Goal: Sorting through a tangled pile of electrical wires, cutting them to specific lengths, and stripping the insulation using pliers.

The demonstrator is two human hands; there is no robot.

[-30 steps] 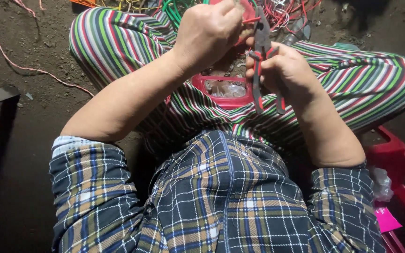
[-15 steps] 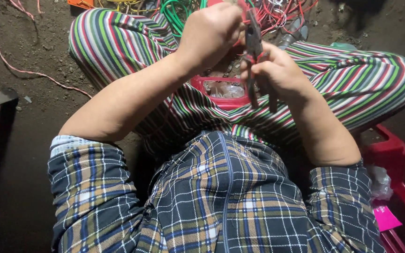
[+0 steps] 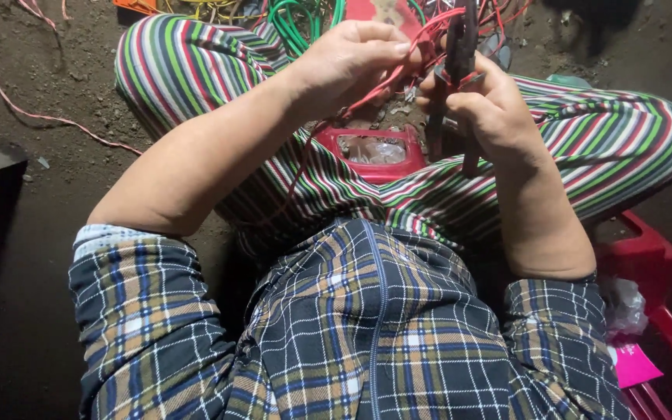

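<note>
A crumpled clear plastic bag (image 3: 622,305) is noted at the right edge, beside a red crate (image 3: 647,253). A flat bright pink label (image 3: 636,364) is seen just below it. No screens or signs are observed.

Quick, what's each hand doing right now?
Left hand: closed, pinching a red wire.
Right hand: closed around pliers.

Person's got on a dark navy plaid shirt (image 3: 367,342) with tan and white check lines, a seam straight down the front, sleeves (image 3: 138,311) pushed up to the elbows. Trousers (image 3: 196,70) are striped green, red, white and dark.
</note>
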